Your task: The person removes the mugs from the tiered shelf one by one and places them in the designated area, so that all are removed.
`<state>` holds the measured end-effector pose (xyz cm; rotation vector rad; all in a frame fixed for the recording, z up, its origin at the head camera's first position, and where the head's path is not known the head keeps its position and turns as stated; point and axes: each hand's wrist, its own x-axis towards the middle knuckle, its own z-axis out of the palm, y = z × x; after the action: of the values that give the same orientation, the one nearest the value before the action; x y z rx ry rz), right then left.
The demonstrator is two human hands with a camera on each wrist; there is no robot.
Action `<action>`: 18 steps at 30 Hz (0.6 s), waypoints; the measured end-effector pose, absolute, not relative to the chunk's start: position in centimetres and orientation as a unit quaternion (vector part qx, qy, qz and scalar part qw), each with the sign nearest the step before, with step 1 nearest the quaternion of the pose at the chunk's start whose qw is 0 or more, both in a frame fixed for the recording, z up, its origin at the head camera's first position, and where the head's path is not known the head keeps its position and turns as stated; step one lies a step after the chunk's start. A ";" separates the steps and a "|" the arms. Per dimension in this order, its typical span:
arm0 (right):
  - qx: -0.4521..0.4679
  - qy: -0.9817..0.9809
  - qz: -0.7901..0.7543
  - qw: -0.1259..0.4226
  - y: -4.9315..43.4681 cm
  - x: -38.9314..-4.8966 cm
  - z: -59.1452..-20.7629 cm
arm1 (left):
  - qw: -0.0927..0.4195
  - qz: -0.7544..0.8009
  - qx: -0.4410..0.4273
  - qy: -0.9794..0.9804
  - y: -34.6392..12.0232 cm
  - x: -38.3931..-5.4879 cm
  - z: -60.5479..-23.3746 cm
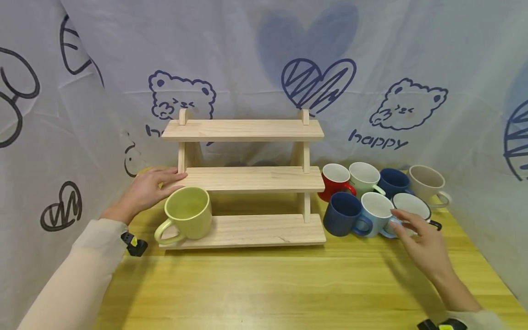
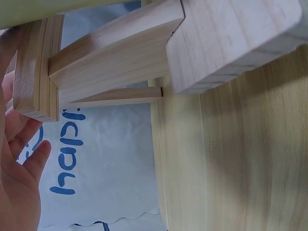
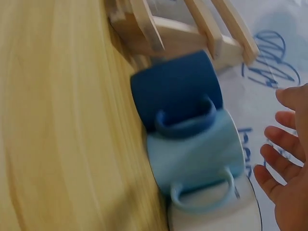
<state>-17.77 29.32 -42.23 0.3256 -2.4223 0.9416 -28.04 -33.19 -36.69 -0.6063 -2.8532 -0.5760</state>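
Note:
A three-tier wooden display stand [image 1: 255,231] stands on the table. At the left end of its middle shelf [image 2: 36,72], my left hand [image 1: 153,187] holds the board between thumb and fingers. A large yellow-green mug [image 1: 188,213] sits on the bottom shelf's left end, handle pointing left. My right hand [image 1: 426,243] hovers with spread fingers over the mugs at the right, holding nothing. Nearest to it are a light blue mug [image 3: 197,154] and a white mug with a dark rim [image 1: 412,206]. Beside the light blue one stands a navy mug [image 3: 175,89].
Behind the front mugs stand a red mug [image 1: 330,192], a pale green mug [image 1: 364,176], another navy mug [image 1: 393,181] and a beige mug [image 1: 426,181]. The group lies close to the stand's right side. A printed cloth [image 1: 255,55] hangs behind the table [image 1: 264,288].

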 end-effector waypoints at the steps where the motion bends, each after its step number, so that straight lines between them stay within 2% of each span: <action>1: 0.132 -0.895 0.337 0.261 28.9 -17.8 -42.3 | 0.083 -0.193 -0.203 -0.956 -33.2 -28.0 -36.7; 6: 0.199 -0.895 0.292 0.271 26.6 -18.2 -42.4 | 0.079 -0.194 -0.201 -0.957 -33.1 -28.1 -36.6; 18: 0.273 -0.898 0.277 0.204 21.8 -18.5 -42.4 | 0.080 -0.193 -0.201 -0.957 -33.4 -28.4 -37.1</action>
<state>-18.49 21.76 -42.40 0.7625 -2.5054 0.7738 -28.36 -33.43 -37.13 -0.6015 -2.8624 -0.5768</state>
